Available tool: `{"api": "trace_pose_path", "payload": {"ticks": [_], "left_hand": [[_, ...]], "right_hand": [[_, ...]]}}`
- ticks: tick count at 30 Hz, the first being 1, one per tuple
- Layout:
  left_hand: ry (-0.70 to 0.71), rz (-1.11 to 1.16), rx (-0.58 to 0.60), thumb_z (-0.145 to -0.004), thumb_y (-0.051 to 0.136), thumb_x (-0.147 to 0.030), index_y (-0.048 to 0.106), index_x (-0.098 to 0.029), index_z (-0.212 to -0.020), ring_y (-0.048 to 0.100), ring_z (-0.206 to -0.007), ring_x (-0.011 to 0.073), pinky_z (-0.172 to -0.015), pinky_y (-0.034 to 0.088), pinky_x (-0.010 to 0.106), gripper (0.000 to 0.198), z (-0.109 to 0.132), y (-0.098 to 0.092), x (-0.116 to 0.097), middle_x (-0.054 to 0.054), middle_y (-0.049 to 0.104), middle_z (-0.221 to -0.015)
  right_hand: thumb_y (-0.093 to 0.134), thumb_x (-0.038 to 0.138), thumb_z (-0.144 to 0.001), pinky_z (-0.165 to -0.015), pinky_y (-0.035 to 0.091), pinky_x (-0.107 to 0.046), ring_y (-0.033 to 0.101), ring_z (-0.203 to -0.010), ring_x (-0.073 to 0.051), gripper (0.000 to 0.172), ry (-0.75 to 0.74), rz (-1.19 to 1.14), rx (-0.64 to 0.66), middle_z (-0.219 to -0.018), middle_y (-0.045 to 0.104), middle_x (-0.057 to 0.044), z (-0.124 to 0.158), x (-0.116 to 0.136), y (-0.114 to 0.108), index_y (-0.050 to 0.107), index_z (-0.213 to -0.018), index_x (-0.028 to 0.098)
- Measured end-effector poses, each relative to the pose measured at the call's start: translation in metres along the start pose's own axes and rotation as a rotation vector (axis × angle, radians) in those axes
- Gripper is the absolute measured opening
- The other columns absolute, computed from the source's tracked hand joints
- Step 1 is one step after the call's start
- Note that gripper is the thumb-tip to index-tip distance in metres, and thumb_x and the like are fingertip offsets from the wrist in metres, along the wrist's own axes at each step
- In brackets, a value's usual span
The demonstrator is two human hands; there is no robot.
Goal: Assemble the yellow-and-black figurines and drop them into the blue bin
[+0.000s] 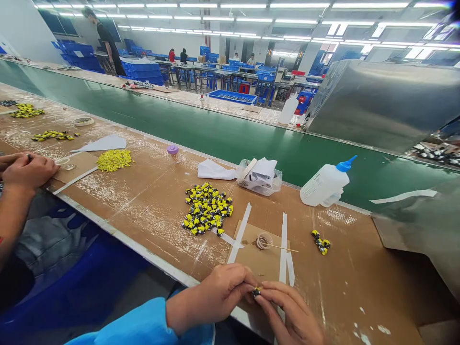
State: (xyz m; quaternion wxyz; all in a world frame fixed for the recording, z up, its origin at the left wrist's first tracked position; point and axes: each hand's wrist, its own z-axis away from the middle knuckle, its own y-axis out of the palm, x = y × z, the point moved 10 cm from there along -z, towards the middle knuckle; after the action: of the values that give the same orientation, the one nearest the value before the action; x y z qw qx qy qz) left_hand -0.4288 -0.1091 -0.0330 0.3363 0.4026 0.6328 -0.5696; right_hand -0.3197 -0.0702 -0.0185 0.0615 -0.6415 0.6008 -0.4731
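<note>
My left hand [223, 300] and my right hand [292, 312] meet low in the head view, pinching a small black-and-yellow bead-like piece [256, 291] between their fingertips. Just beyond them, a heap of similar black-and-yellow pieces [206, 208] lies on the brown work surface [154, 201]. A short chain of such pieces [320, 242] sits to the right. A thin wooden stick rests across a small tape roll [264, 241] on a cardboard sheet [257, 254], close to my fingers. Part of the small piece is hidden by my fingertips.
A plastic box of white tissue [259, 176] and a white glue bottle with a blue nozzle [325, 183] stand along the green conveyor belt [215, 134]. A yellow heap [114, 160] lies left, near a co-worker's hands [27, 171]. A blue bin [72, 273] sits below the bench edge.
</note>
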Motion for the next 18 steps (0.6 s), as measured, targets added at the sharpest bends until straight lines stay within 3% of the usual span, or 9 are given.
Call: {"api": "trace_pose_path", "payload": {"ticks": [13,18], "left_hand": [[-0.083,0.124,-0.156,-0.091,0.037,-0.023,0.06,-0.016,-0.09,0.06,-0.078,0.0151,-0.075,0.047,0.024,0.024,0.004,0.004,0.017,0.009,0.065,-0.086],[-0.237,0.418,-0.161,-0.089,0.043,-0.033,0.056,-0.015,-0.083,0.062,-0.062,0.0135,-0.062,0.051,0.025,0.024,0.003,0.014,0.037,0.005,0.059,-0.078]], "right_hand": [[0.063,0.018,-0.079,-0.066,0.058,-0.022,0.069,-0.073,-0.016,0.007,0.062,-0.055,-0.133,-0.083,0.07,-0.006,0.012,-0.011,0.008,0.067,-0.085,0.02],[0.062,0.02,-0.081,-0.065,0.058,-0.021,0.069,-0.073,-0.016,0.006,0.079,-0.041,-0.113,-0.084,0.071,-0.007,0.014,-0.014,0.015,0.067,-0.084,0.02]]}}
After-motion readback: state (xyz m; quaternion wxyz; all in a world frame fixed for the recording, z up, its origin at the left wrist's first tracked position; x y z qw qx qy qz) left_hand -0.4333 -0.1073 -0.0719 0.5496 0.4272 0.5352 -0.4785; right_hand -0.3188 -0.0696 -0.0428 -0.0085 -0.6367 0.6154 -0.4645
